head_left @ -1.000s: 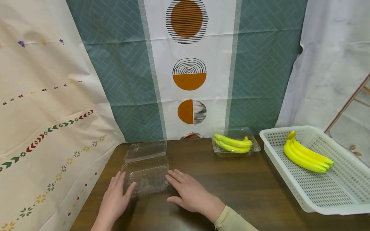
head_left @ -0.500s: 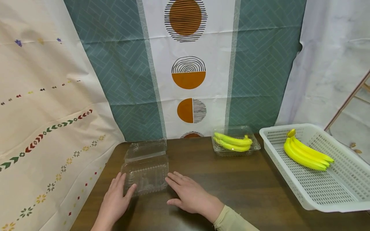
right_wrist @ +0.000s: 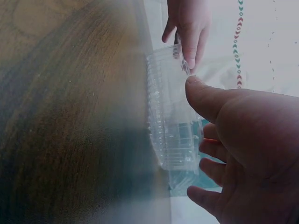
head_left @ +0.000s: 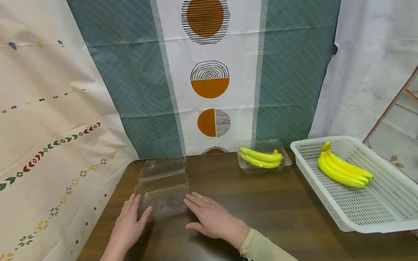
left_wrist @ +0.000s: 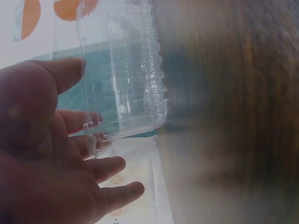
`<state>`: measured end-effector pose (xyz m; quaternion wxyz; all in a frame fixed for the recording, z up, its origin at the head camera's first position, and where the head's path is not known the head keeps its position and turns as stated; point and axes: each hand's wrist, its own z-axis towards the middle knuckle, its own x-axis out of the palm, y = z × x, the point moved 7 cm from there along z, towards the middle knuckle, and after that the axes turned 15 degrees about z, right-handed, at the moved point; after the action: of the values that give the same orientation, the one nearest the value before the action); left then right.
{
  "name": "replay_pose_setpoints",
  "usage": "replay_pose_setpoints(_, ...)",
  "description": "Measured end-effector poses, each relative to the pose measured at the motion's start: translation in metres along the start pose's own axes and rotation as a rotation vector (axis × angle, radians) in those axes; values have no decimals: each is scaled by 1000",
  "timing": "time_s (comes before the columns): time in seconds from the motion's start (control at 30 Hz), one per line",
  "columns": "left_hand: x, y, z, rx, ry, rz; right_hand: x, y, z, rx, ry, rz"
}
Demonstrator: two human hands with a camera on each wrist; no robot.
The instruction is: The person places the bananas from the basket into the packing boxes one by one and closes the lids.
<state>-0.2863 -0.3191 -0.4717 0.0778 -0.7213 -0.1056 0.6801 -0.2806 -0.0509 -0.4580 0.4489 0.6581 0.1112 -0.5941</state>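
A clear plastic clamshell container (head_left: 164,199) lies with its lid (head_left: 162,168) folded back on the table's left part. At its left side is my left hand (head_left: 128,224), fingers extended along the edge and thumb over the near corner. In the left wrist view those fingers (left_wrist: 84,122) reach past the container's rim. My right hand (head_left: 212,219) lies along the container's right side, fingers straight and fingertips right at the rim. The right wrist view shows the right thumb (right_wrist: 203,95) spread from the fingers, with the container's wall (right_wrist: 173,116) beyond.
At the back right, a second clear clamshell (head_left: 287,161) has a bunch of bananas (head_left: 261,158) in it. A white perforated basket (head_left: 321,199) stands on the right with another banana bunch (head_left: 343,168). Patterned cloths hang behind and left of the brown table (head_left: 228,181).
The head view has shifted slightly, so the scene sits a little up and to the left. Both hands stay at the container's sides.
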Motion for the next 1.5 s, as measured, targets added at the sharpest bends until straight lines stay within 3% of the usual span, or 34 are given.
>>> replay_pose_setpoints(0.47,2,-2,3,1,7,1,-4,2,1,7,-10,-57)
replay_pose_setpoints(0.97,3,-18,5,40,-42,50,-9,-5,-8,19,11,-73)
replay_pose_setpoints(1.5,9,-36,3,42,-9,38,-14,-14,-27,26,17,-48)
